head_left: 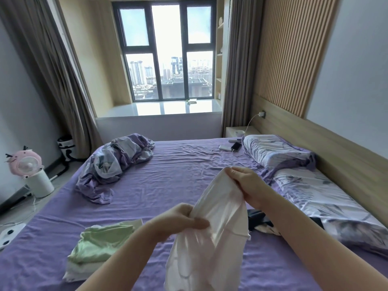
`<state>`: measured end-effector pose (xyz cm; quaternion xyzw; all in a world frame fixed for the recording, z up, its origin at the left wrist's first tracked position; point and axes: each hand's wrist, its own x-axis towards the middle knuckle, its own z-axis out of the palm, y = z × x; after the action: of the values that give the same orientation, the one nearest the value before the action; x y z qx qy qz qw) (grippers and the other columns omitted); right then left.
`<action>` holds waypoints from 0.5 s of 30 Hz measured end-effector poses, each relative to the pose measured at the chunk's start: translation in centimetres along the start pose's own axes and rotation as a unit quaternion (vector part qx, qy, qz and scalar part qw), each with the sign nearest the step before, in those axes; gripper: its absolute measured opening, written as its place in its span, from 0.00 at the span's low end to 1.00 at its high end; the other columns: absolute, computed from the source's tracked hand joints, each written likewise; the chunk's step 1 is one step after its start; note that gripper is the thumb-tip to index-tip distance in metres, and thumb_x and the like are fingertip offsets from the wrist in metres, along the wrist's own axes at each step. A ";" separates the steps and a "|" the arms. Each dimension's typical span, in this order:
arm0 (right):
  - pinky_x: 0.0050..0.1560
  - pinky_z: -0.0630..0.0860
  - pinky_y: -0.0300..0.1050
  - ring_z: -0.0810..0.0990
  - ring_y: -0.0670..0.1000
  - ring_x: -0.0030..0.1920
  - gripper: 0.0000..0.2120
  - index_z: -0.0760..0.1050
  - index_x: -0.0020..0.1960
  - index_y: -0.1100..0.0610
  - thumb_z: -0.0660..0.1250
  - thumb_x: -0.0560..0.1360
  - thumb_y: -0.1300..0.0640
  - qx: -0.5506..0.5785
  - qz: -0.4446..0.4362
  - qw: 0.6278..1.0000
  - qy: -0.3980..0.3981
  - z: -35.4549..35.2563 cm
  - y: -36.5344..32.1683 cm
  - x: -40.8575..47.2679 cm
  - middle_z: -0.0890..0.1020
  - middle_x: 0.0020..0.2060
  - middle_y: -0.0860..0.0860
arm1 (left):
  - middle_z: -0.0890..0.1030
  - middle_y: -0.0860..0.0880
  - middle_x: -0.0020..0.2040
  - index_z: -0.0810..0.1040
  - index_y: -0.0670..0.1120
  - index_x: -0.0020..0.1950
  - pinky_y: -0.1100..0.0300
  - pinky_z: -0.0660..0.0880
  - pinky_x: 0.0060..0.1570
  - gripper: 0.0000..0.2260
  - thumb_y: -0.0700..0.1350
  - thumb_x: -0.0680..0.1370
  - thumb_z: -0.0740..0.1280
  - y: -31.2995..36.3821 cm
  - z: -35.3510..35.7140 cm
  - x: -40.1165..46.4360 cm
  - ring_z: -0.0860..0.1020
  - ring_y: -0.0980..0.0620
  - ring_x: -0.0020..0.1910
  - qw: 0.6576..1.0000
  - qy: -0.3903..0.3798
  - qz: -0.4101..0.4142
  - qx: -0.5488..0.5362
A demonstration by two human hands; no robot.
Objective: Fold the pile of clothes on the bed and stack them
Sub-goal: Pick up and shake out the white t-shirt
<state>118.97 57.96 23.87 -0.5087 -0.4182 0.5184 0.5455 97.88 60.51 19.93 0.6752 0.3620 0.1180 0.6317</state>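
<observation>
Both hands on the white garment (218, 223), held up over the bed (168, 177). Left hand (180, 219) pinches a lower fold, right hand (245, 183) pinches the top edge. Looks thin, light, limp and slick — likely to slide and bunch, so grip at hem corners or seams, not mid-panel. 1 folded green stack (100, 242) lies left; dark clothes (260, 222) wait right.
</observation>
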 end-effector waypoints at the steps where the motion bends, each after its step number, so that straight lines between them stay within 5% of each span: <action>1: 0.33 0.75 0.40 0.76 0.49 0.33 0.09 0.74 0.42 0.60 0.62 0.79 0.58 -0.041 -0.002 0.999 0.018 -0.5 0.4 0.2 0.77 0.35 0.55 | 0.83 0.46 0.40 0.81 0.41 0.45 0.61 0.79 0.41 0.03 0.40 0.73 0.72 0.0 -0.3 0.0 0.81 0.53 0.36 0.999 -0.006 0.006 -0.052; 4: 0.44 0.75 0.38 0.79 0.48 0.44 0.03 0.74 0.48 0.52 0.68 0.75 0.56 -0.200 -0.042 0.978 0.038 -1.8 2.1 -0.1 0.80 0.47 0.52 | 0.83 0.43 0.41 0.81 0.38 0.48 0.57 0.80 0.41 0.06 0.38 0.72 0.70 1.0 -0.4 0.3 0.82 0.50 0.37 0.976 0.011 0.031 -0.214; 8: 0.54 0.73 0.33 0.78 0.41 0.56 0.22 0.74 0.58 0.50 0.72 0.67 0.43 -0.209 -0.097 0.972 -0.052 -0.7 4.6 -2.3 0.80 0.54 0.44 | 0.83 0.42 0.41 0.79 0.38 0.50 0.55 0.80 0.41 0.09 0.39 0.72 0.66 3.5 -0.2 1.1 0.82 0.48 0.38 0.955 0.066 0.062 -0.282; 13: 0.45 0.71 0.35 0.77 0.39 0.42 0.01 0.79 0.44 0.50 0.71 0.73 0.55 -0.264 -0.107 0.955 -0.087 0.7 6.6 -3.5 0.81 0.38 0.42 | 0.80 0.46 0.35 0.78 0.41 0.44 0.60 0.78 0.33 0.04 0.40 0.76 0.66 4.4 -1.2 1.0 0.79 0.53 0.31 0.957 0.125 0.069 -0.251; 15: 0.38 0.67 0.42 0.72 0.44 0.35 0.07 0.76 0.39 0.54 0.69 0.74 0.54 -0.233 -0.099 0.965 -0.068 0.6 6.2 -3.2 0.75 0.33 0.46 | 0.79 0.49 0.32 0.79 0.45 0.38 0.61 0.74 0.31 0.07 0.43 0.76 0.69 3.6 -2.7 1.0 0.76 0.54 0.30 0.973 0.195 0.060 -0.104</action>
<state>117.13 54.51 18.07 -0.5412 -0.6118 0.3835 0.4310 98.14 63.50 23.46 0.5902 0.4232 0.3221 0.6073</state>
